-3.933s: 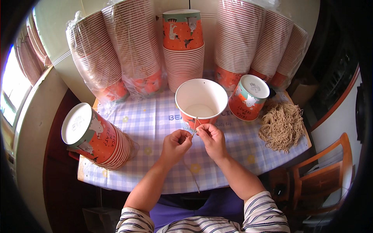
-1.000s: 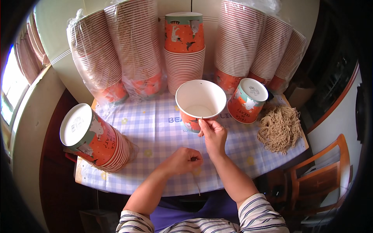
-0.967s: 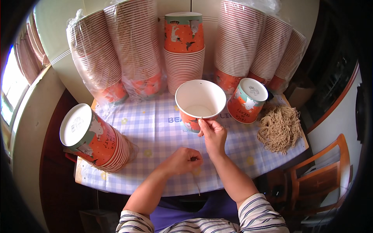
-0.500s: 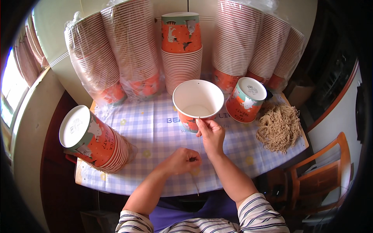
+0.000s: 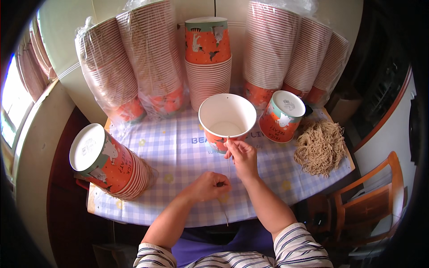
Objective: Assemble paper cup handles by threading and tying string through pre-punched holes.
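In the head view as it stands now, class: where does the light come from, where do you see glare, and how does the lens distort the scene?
Head view: daylight enters from a blown-out window at far left; glare streaks the clear plastic sleeves of stacked paper cups; the fisheye bends the checked lilac tablecloth and darkens the rim; the hands and the open white-lined orange paper cup stay sharp.

Hidden and cut-off parts around the cup and string

The right hand [image 5: 242, 156] covers part of the cup's [image 5: 227, 117] orange wall; the string [image 5: 229, 166] is too thin to trace inside the left hand's [image 5: 208, 186] closed grip. The wrapped stacks [image 5: 134, 67] run past the top edge, and the chair [image 5: 371, 203] fades into the dark rim.
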